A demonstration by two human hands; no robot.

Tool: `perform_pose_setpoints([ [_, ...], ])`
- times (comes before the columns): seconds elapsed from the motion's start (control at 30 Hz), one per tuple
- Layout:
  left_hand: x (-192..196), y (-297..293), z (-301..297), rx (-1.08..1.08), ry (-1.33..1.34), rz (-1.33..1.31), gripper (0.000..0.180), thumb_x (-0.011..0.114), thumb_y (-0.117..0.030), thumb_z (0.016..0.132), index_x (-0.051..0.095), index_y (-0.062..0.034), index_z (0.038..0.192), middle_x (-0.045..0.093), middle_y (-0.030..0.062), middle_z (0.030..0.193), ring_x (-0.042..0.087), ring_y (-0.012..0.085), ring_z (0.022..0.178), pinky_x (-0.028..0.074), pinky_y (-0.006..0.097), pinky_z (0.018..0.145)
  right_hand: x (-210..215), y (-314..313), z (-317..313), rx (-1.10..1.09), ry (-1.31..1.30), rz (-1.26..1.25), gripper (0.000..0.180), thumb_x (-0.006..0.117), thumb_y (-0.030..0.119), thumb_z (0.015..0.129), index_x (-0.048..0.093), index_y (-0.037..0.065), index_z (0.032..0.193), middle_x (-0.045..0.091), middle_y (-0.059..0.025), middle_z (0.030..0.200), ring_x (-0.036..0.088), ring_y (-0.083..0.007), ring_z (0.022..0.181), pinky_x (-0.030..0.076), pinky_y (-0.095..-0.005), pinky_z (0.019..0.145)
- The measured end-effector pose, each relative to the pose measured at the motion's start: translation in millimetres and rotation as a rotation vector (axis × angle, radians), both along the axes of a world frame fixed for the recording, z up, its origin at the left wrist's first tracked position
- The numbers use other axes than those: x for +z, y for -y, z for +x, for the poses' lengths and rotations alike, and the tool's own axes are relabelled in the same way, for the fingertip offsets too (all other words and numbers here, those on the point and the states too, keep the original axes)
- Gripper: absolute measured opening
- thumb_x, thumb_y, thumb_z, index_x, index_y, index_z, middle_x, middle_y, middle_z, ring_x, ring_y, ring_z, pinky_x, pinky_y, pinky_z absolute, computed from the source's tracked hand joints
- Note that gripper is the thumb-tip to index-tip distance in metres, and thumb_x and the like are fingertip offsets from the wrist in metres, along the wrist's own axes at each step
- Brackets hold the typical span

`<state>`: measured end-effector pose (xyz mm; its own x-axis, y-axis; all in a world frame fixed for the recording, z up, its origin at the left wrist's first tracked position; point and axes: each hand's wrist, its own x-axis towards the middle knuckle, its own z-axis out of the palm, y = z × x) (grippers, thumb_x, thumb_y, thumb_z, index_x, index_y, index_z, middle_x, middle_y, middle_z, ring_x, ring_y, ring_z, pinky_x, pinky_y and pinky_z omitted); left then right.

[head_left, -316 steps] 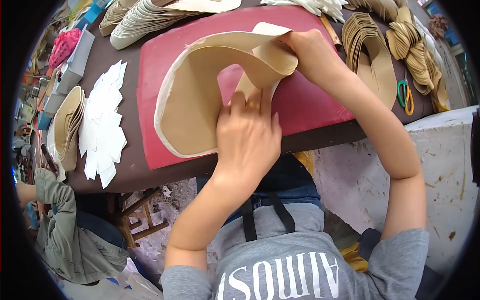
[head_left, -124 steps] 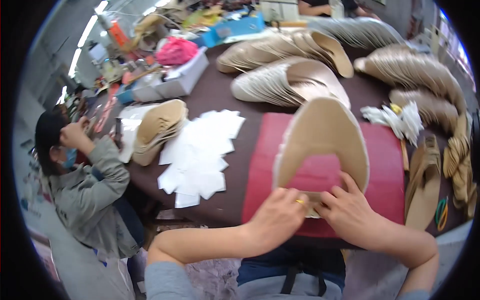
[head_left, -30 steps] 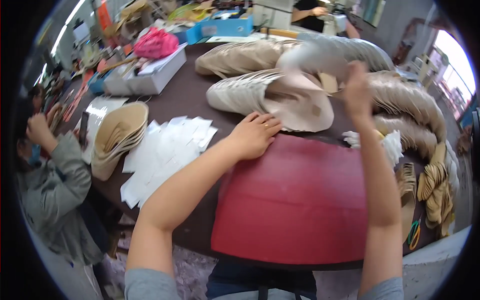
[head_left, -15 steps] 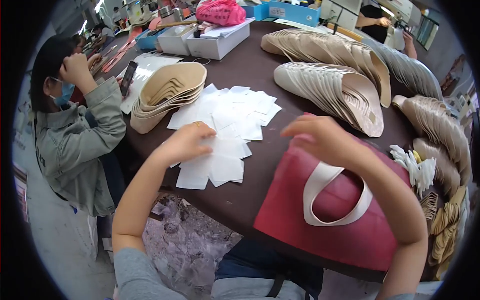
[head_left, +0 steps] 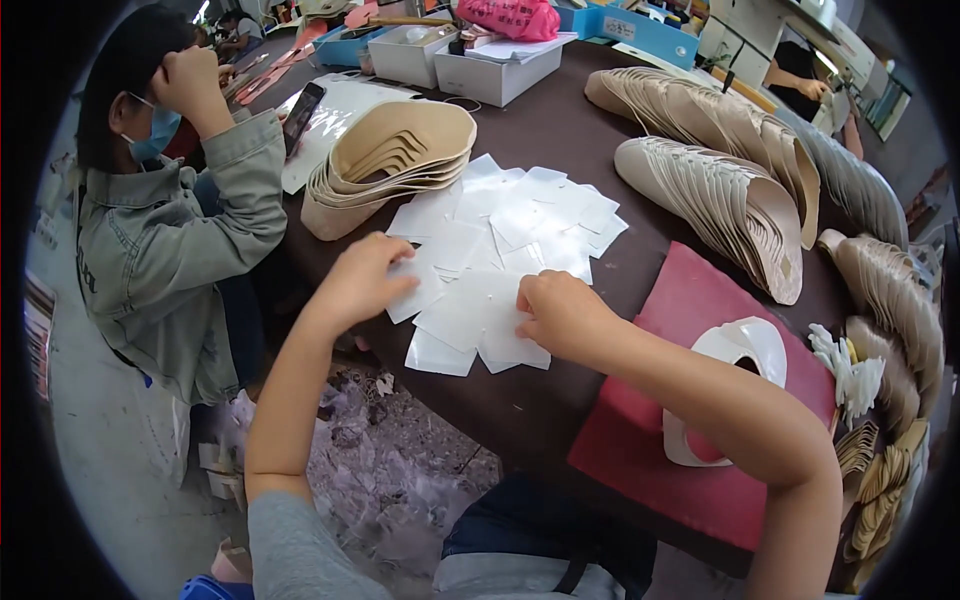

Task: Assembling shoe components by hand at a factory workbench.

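Note:
A pile of thin white sheets [head_left: 545, 215], squarish and overlapping, lies on the dark brown table in front of me. My left hand [head_left: 365, 280] is at the pile's left edge, thumb and fingers apart, holding nothing. At the near right of the pile, my right hand [head_left: 565, 312] has its fingers bent together on the edge of a white sheet [head_left: 465, 312]. Under my right forearm, a white curved shoe-upper piece [head_left: 745, 345] rests on a red mat [head_left: 640, 400]; the forearm hides its middle.
Nested beige shoe uppers [head_left: 400, 150] stand left of the pile. More stacks of uppers [head_left: 715, 205] line the right side, near white gloves [head_left: 848, 372]. Boxes [head_left: 500, 75] sit at the back. A masked person [head_left: 170, 240] with a phone [head_left: 300, 115] sits at left.
My right hand has come left from above the red mat to the sheets, its fingers closing. The white shoe-upper piece now shows a broad far end instead of a narrow band. The view has shifted.

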<state>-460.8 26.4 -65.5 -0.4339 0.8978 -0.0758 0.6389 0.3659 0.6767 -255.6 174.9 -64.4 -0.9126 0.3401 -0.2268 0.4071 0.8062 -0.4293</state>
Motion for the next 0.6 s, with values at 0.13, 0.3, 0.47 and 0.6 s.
perform_pose_setpoints([
  [0.13,-14.8,9.4,-3.2,0.04,-0.184,-0.078,0.035,0.069,-0.01,0.073,0.062,0.0014,0.106,0.06,0.0104,0.099,0.054,0.0208,0.082,0.046,0.029,0.074,5.0,11.8,-10.7,-0.017,0.012,0.064,0.023,0.07,0.01,0.075,0.063,-0.003,0.093,0.063,-0.0153,0.097,0.061,-0.0309,0.089,0.051,-0.0371,0.078],
  [0.3,-12.5,13.1,-8.9,0.029,-0.265,-0.069,0.041,0.071,-0.013,0.073,0.061,0.0021,0.109,0.057,0.0124,0.106,0.054,0.024,0.09,0.046,0.031,0.08,-11.8,5.7,-47.0,0.093,-0.366,0.217,0.028,0.07,0.009,0.076,0.061,-0.002,0.101,0.057,-0.0166,0.11,0.058,-0.0319,0.099,0.05,-0.0375,0.085],
  [0.47,-8.9,11.3,-5.6,-0.001,-0.15,-0.104,0.043,0.07,-0.013,0.075,0.058,0.0027,0.113,0.055,0.0163,0.114,0.054,0.0309,0.103,0.046,0.037,0.089,-19.2,-6.5,-95.2,0.004,-0.346,0.125,0.023,0.068,0.007,0.077,0.062,0.0,0.097,0.057,-0.0165,0.104,0.057,-0.0313,0.095,0.05,-0.0379,0.083],
  [0.6,-14.3,16.7,-10.8,0.011,-0.084,-0.001,0.045,0.069,-0.014,0.075,0.058,0.0024,0.115,0.055,0.0156,0.113,0.054,0.0282,0.101,0.046,0.035,0.088,-21.7,-4.1,-109.2,-0.064,-0.291,0.245,0.014,0.064,0.005,0.077,0.06,0.001,0.09,0.057,-0.0167,0.096,0.056,-0.0314,0.087,0.05,-0.0406,0.075],
])
